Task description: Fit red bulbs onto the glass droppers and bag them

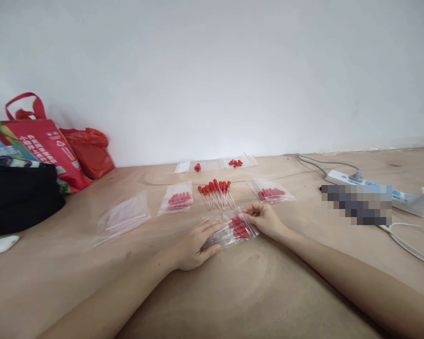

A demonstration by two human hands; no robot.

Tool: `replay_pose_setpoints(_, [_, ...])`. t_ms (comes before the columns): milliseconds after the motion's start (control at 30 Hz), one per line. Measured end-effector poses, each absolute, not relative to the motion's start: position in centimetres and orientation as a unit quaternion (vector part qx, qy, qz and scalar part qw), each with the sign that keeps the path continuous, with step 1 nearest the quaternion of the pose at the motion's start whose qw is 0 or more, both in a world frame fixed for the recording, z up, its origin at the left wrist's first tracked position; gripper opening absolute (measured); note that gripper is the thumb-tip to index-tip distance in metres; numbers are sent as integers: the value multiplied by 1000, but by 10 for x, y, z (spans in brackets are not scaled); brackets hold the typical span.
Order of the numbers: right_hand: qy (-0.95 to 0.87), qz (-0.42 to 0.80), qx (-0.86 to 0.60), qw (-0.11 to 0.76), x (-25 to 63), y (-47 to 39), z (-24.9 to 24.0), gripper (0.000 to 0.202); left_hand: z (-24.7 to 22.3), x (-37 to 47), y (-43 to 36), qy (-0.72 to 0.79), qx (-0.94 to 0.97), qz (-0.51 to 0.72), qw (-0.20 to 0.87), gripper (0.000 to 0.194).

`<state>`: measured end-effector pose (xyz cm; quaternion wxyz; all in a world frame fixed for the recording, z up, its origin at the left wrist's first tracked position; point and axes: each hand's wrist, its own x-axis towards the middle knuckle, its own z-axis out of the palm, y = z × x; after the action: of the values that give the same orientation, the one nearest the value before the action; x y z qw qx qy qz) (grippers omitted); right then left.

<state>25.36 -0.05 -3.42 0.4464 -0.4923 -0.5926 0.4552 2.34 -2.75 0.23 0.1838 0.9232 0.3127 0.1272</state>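
A clear zip bag (229, 238) holding several red-capped droppers (241, 228) lies in front of me, red ends to the right. My left hand (198, 240) grips the bag's left end, with the fingers along the top and the thumb below. At its upper right corner, my right hand (263, 219) pinches the plastic between thumb and fingers. Just beyond the bag lies a fanned row of loose droppers (217, 194), red bulbs pointing away. Filled zip bags lie on both sides, one filled bag (175, 198) to the left and another filled bag (271, 192) to the right.
A stack of flat zip bags (125, 214) lies left. Near the wall are small red bulbs (235, 163) on plastic and clear tubes (210, 165). Shopping bags (53, 141) and a black cloth item (24, 197) stand far left, a power strip (371, 184) with cables right.
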Motion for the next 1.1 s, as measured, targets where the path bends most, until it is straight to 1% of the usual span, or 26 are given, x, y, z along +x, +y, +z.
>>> replay_pose_setpoints(100, [-599, 420, -526, 434, 252, 1, -37, 29, 2, 24, -27, 308, 925, 125, 185, 46])
replay_pose_setpoints(167, [-618, 419, -515, 421, 253, -1, -36, 27, 3, 24, -27, 307, 926, 120, 183, 45])
replay_pose_setpoints(300, [-645, 499, -419, 399, 259, -5, -28, 28, 3, 24, -27, 312, 927, 108, 178, 45])
replay_pose_setpoints(367, [-628, 525, -407, 405, 262, -6, -25, 29, 2, 23, -28, 318, 925, 106, 177, 45])
replay_pose_setpoints(433, [-609, 526, -426, 413, 264, -5, -23, 29, 1, 23, -28, 325, 923, 107, 176, 45])
replay_pose_setpoints(567, [-567, 473, -514, 437, 265, -2, -22, 26, -1, 24, -27, 332, 921, 109, 171, 43])
replay_pose_setpoints(633, [-553, 458, -551, 425, 264, -1, -20, 29, -1, 23, -26, 331, 922, 107, 170, 43])
replay_pose_setpoints(700, [-582, 471, -538, 388, 263, -1, -18, 32, -1, 23, -26, 321, 926, 99, 172, 43])
replay_pose_setpoints(767, [-624, 489, -493, 360, 261, -1, -18, 32, -1, 22, -26, 308, 930, 91, 176, 42])
replay_pose_setpoints(833, [-634, 509, -459, 358, 260, -3, -18, 32, 1, 22, -26, 300, 933, 89, 178, 42])
replay_pose_setpoints(967, [-602, 538, -472, 354, 265, -7, -15, 37, 4, 22, -29, 309, 930, 101, 169, 46])
replay_pose_setpoints(1033, [-594, 521, -481, 379, 274, -7, -10, 36, 4, 22, -31, 328, 923, 117, 162, 47])
replay_pose_setpoints(1100, [-569, 491, -487, 444, 287, -4, -6, 34, 3, 22, -31, 345, 915, 135, 158, 48])
